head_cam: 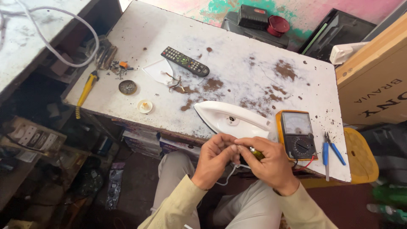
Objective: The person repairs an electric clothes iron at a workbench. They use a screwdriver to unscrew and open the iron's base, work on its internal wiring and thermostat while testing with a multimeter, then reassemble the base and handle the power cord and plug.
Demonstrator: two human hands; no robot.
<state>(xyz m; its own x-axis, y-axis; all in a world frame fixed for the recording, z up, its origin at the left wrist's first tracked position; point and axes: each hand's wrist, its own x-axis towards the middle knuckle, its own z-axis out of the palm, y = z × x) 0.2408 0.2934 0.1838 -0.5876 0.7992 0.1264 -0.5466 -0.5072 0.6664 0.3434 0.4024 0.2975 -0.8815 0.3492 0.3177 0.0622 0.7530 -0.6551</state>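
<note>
Looks like mid-repair on the white iron (231, 120), lying at the near edge of the workbench (237, 63) beside the yellow multimeter (296, 133). Its long axis runs along that edge, tip pointing toward the bench's left end. Left hand (214, 159) pinches a thin white wire (227, 178); right hand (269, 163) is closed around a small yellow-handled tool (255, 152). The next bit probably needs steady fingertips on that wire end.

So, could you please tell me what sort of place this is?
Probably a small electrical repair workshop: a worn white workbench carries an analogue multimeter, blue-handled pliers and a white iron body under repair.
</note>
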